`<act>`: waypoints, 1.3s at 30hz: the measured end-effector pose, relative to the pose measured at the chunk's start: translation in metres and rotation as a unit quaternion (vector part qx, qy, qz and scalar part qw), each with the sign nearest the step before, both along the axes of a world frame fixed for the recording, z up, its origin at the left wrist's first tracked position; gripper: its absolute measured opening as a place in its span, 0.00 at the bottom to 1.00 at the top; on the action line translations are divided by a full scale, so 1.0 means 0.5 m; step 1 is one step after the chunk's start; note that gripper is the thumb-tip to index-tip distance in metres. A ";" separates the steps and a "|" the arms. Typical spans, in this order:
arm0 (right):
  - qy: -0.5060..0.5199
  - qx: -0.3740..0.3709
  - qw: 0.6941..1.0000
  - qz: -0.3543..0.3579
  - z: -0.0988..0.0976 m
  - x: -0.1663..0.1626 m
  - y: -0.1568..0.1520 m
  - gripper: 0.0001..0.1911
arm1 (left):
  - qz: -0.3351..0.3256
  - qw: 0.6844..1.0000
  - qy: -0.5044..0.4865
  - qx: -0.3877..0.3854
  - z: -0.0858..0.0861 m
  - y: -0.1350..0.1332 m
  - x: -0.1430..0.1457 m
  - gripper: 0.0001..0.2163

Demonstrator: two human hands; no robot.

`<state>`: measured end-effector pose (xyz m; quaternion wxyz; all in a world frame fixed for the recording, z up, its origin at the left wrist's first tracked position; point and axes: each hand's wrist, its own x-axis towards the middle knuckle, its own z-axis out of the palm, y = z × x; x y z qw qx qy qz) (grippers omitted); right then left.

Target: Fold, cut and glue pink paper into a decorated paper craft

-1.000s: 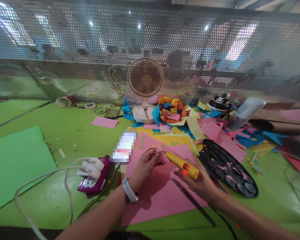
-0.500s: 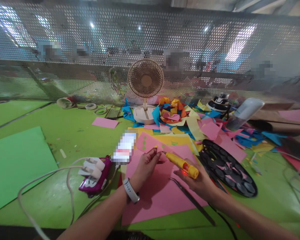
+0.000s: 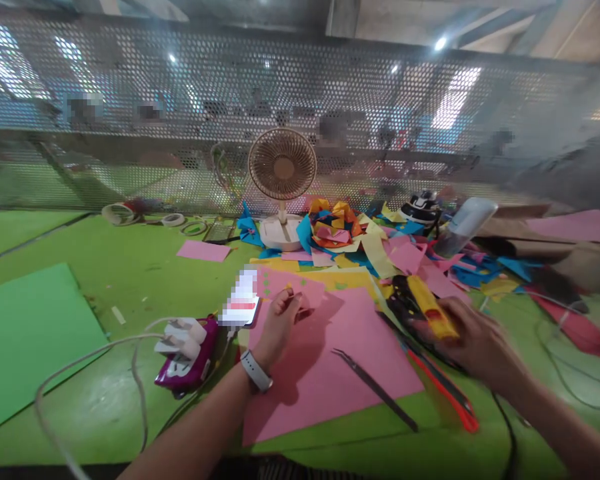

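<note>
My left hand (image 3: 280, 320) rests over the upper left of a large pink paper sheet (image 3: 340, 360), its fingers pinched together on something too small to name. My right hand (image 3: 473, 340), blurred by motion, is to the right of the sheet and grips a yellow pen-shaped tool (image 3: 430, 307) over a black round tray (image 3: 405, 303). Thin black tweezers (image 3: 373, 387) lie on the pink sheet between the two hands. A watch is on my left wrist.
A purple power strip (image 3: 187, 353) with white plugs and cables lies left of the sheet. A small fan (image 3: 281, 180), a heap of coloured paper scraps (image 3: 350, 233), a white bottle (image 3: 465, 223) and tape rolls (image 3: 117, 213) stand farther back. A green sheet (image 3: 25, 327) lies at the left. Perforated metal screen behind.
My right hand has swung to the right with the yellow tool, away from my left hand and off the pink sheet. The left hand has shifted slightly up and left.
</note>
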<state>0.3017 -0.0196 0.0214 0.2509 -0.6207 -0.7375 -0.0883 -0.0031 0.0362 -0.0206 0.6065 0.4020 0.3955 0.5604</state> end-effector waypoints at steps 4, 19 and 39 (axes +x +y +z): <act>-0.070 -0.132 0.984 -0.101 -0.049 0.092 0.025 0.18 | 0.018 1.000 -0.002 -0.016 0.004 0.000 0.008 0.13; 0.034 -0.236 0.951 0.199 -0.057 -0.141 -0.089 0.12 | 0.027 0.999 -0.025 0.006 -0.015 0.004 0.001 0.10; 0.286 -0.243 0.918 0.130 0.073 -0.105 0.105 0.13 | 0.062 0.994 -0.088 0.020 -0.005 0.004 -0.008 0.09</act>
